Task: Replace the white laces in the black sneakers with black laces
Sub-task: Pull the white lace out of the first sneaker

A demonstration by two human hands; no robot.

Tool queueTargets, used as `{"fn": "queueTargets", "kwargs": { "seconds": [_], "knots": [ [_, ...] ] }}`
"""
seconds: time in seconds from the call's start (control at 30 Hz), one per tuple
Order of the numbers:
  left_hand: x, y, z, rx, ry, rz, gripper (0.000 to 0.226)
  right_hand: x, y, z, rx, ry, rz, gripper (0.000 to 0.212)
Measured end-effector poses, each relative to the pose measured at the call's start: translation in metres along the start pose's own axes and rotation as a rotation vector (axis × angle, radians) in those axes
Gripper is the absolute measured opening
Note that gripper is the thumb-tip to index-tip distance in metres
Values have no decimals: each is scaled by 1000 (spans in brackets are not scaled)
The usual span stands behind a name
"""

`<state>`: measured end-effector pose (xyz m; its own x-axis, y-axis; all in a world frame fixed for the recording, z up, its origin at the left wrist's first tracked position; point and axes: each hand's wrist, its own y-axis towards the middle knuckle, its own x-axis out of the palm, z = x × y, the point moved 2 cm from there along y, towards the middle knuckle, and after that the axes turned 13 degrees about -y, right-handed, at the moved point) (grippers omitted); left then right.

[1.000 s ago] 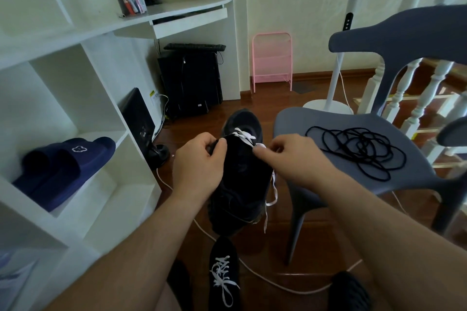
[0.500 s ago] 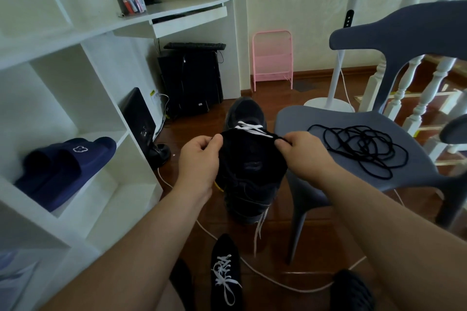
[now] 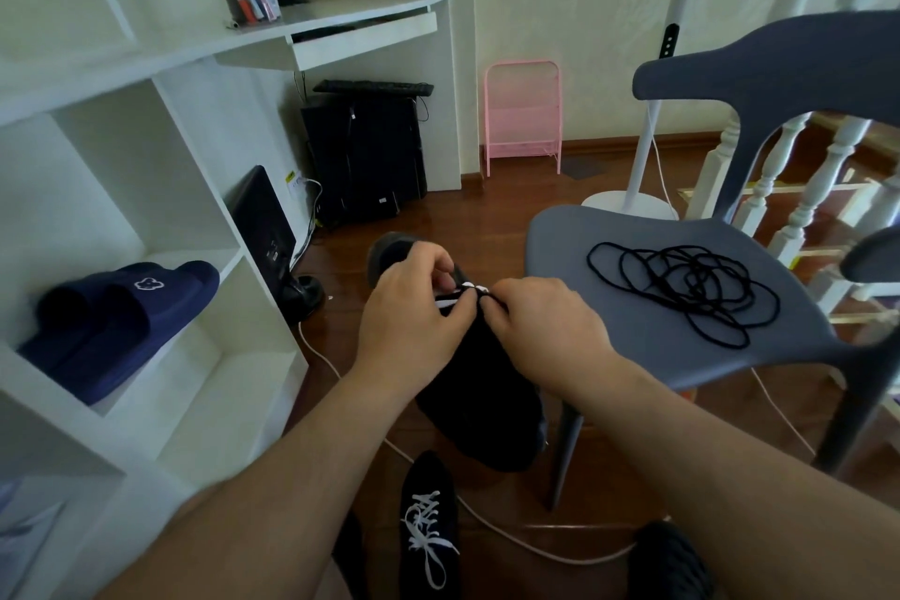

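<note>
Black sneaker held mid-frame, light & soft-sided, w/ left hand curled on its collar, right hand pinching limp white lace; best gripped near eyelets.

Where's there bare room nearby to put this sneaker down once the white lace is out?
The near-left part of the gray chair seat, beside the black laces, is bare. So is the white shelf right of the navy slippers. The floor below the held sneaker is crowded: second sneaker and a white cord.
</note>
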<state>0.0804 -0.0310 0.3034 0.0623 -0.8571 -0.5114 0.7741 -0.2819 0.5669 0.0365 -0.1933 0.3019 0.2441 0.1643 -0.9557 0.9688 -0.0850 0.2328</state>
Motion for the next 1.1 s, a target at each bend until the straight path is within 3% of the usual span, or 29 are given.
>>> {"fn": "queueTargets", "kwargs": {
  "seconds": [0.2, 0.3, 0.37, 0.43, 0.5, 0.57, 0.67, 0.8, 1.1],
  "knots": [
    [2, 1, -2, 34, 97, -56, 4, -1, 0, -1, 9, 1, 34, 41],
    [2, 2, -2, 71, 114, -94, 10, 0, 1, 2, 24, 19, 38, 42],
    [-1, 4, -1, -32, -67, -115, 16, -1, 5, 9, 60, 26, 28, 41],
    [-3, 5, 0, -231, -480, -120, 24, -4, 9, 22, 111, 37, 13, 39],
    [-7, 6, 1, -310, -688, -154, 15, -7, 11, 32, 132, 26, 6, 39],
    [-10, 5, 3, -296, -608, -229, 17, -8, 11, 34, 96, -13, 8, 38],
    [-7, -2, 3, -252, -294, -252, 35, -8, 8, 22, 24, -68, 14, 38],
    [1, 0, 10, -113, -24, -198, 24, -8, 5, 8, -13, -71, 26, 39],
    [1, 1, 5, -94, 73, -63, 23, -11, 2, -5, -30, -65, 47, 37]
  ]
}}
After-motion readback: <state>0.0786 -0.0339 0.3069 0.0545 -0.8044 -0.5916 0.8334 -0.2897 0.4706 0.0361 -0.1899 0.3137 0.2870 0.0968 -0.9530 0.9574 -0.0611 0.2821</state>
